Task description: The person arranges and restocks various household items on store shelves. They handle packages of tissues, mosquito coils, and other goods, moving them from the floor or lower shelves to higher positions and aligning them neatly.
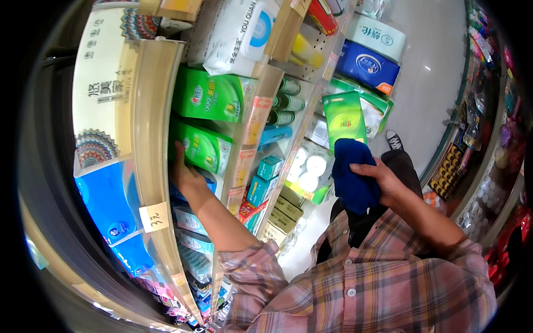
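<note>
My left hand (185, 170) reaches in among packs on a store shelf, beside a green pack of wipes (207, 146); its fingers are partly hidden behind the shelf's front rail, so its grip cannot be told. A second green pack (210, 95) lies next to that one. My right hand (381, 179) holds a bunched dark blue cloth (354, 177), thumb on top. Just beyond the cloth a light green pack (345, 116) shows, its near end hidden by the cloth; whether the hand holds it too cannot be told.
The shelf rail (154, 104) bears price tags. White and blue tissue packs (368, 64) stand at the shelf's end near the aisle floor (424, 83). Small teal boxes (262, 187) and rolls of white paper (312, 166) sit on lower shelves. Another stocked rack (474, 112) lines the right.
</note>
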Action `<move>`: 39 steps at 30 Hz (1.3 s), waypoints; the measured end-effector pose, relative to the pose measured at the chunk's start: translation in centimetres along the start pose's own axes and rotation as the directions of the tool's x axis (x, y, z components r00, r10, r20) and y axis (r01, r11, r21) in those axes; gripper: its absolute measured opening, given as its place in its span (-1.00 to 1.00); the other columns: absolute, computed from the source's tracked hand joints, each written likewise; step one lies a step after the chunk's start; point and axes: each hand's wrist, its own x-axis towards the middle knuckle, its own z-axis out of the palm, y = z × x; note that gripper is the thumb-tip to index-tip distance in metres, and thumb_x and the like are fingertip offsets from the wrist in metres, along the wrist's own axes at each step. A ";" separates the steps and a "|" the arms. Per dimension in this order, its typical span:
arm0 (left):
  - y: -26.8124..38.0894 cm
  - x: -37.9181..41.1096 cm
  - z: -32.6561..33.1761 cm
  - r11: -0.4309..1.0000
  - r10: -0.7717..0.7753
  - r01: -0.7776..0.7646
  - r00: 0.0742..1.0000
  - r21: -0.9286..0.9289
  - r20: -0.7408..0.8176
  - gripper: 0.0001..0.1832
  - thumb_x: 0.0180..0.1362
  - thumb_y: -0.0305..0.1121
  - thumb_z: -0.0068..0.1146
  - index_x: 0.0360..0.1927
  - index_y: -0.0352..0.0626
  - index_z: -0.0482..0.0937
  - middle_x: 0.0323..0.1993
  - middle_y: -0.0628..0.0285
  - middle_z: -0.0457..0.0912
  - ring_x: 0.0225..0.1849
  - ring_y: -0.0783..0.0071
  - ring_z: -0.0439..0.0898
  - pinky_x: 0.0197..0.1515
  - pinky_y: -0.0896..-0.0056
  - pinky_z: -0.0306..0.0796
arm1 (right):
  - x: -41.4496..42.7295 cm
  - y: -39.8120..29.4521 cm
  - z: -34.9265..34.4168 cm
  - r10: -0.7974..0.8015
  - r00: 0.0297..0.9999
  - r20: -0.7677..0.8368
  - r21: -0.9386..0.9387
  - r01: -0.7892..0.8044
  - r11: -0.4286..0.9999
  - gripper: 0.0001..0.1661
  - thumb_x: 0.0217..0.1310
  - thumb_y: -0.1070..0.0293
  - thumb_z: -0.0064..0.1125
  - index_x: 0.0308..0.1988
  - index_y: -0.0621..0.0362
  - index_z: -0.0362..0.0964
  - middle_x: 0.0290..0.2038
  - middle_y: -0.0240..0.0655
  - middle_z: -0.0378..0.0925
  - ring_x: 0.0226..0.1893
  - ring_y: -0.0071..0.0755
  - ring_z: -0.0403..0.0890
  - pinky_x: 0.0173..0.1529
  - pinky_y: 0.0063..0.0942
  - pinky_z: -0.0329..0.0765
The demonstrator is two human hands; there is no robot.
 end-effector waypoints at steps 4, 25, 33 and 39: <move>1.6 -5.4 3.6 0.950 0.298 -0.304 0.951 0.073 0.079 -0.15 0.05 -0.53 0.27 0.36 -0.26 0.01 0.28 0.03 0.27 0.15 0.23 0.42 0.15 0.19 0.35 | 0.1 -0.5 0.4 0.009 0.999 0.040 0.012 -0.010 1.000 -0.48 0.11 0.32 0.27 0.06 0.19 0.32 -0.14 -0.20 0.54 -0.19 -0.22 0.62 -0.11 -0.26 0.60; 5.5 -5.3 15.9 0.414 0.457 -0.658 0.748 0.629 0.482 -0.37 0.13 0.00 0.12 0.11 -0.33 0.45 0.15 -0.17 0.42 0.20 -0.08 0.36 0.25 0.14 0.18 | -0.2 -5.7 -1.7 -0.009 1.000 0.012 0.028 0.009 1.000 -0.47 0.07 0.31 0.31 0.04 0.15 0.33 -0.14 -0.24 0.54 -0.16 -0.24 0.60 -0.03 -0.18 0.56; 5.3 -6.0 13.5 0.391 0.549 -0.657 0.729 0.645 0.410 -0.57 0.08 -0.14 0.17 -0.09 -0.27 0.59 -0.11 -0.01 0.63 -0.02 0.02 0.55 0.05 0.11 0.36 | -2.6 -9.7 -0.6 0.029 1.000 0.010 -0.015 -0.028 0.999 -0.45 0.09 0.31 0.29 0.08 0.16 0.31 -0.11 -0.16 0.53 -0.12 -0.17 0.60 -0.03 -0.14 0.57; 4.5 -5.3 14.4 0.336 0.441 -0.601 0.781 0.725 0.443 -0.57 0.10 -0.13 0.16 -0.06 -0.23 0.57 -0.08 0.03 0.61 0.00 0.00 0.52 0.08 0.10 0.33 | -3.4 -16.4 -1.3 -0.003 0.999 0.038 -0.141 0.009 0.990 -0.43 0.12 0.25 0.24 0.11 0.14 0.29 -0.08 -0.19 0.52 -0.08 -0.18 0.58 0.03 -0.15 0.55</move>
